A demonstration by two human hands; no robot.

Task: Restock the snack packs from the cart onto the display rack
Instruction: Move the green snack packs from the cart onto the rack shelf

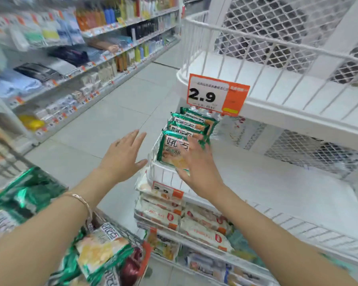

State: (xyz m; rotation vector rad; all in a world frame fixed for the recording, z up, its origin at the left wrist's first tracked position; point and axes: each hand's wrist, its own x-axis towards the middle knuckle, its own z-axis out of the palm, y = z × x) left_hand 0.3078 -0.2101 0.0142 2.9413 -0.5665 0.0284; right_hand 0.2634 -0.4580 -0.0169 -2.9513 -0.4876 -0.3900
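A row of glossy green foil snack packs [187, 123] is being kept upright, one behind another, at the left end of the white display rack's [277, 182] middle tier, behind its thin wire rail. The right hand [196, 168] is being held flat against the right edge of the front pack [172, 149], fingers straight and spread apart; through the blur, firm contact cannot be told. The left hand [122, 155] is being held just left of the rail, fingers straight and together, thumb splayed, gripping nothing. A thin metallic bracelet [82, 201] is being worn on that wrist. More crinkled green packs [103, 250] are being carried in the wire cart [6, 159] at lower left. A rectangular orange-and-white price card [217, 93] is being displayed above the row.
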